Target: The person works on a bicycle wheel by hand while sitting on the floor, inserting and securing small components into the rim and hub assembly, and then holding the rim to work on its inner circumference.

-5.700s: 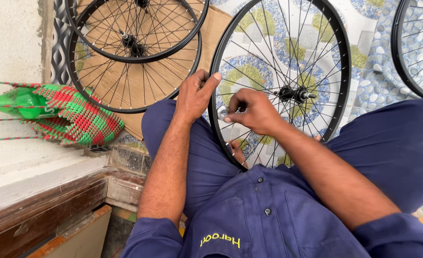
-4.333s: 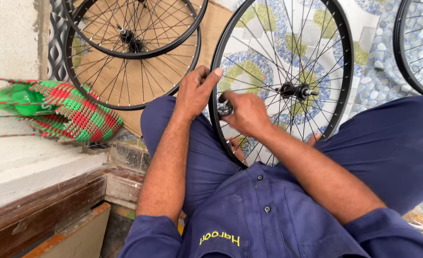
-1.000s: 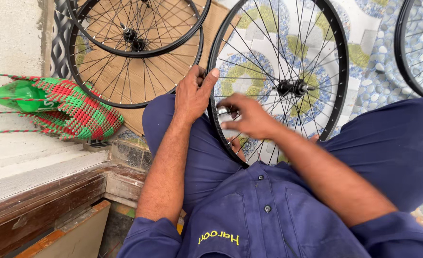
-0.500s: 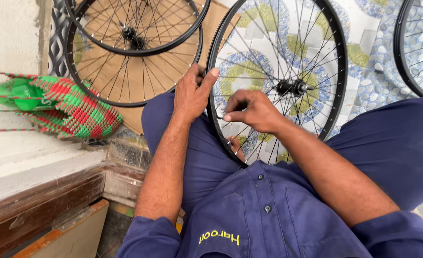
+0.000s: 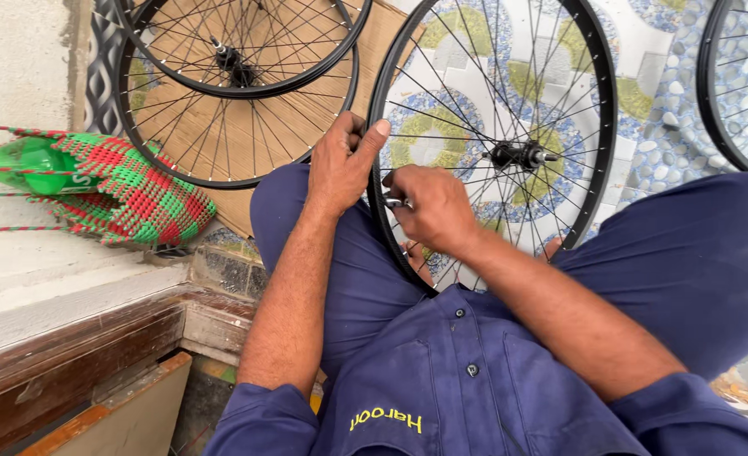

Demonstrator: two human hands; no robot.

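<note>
We see the left hand (image 5: 340, 169) clasping the black wheel rim (image 5: 380, 127). Right hand (image 5: 431, 209) pinches a small metal tool (image 5: 393, 203) at the spokes; a green bottle (image 5: 27, 160) lies in the woven bag (image 5: 137, 203), far left

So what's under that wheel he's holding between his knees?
Through the spokes of the wheel a patterned tile floor shows, blue, green and white, plus a foot near the lower rim. The rim's bottom edge is hidden behind the blue shirt.
</note>
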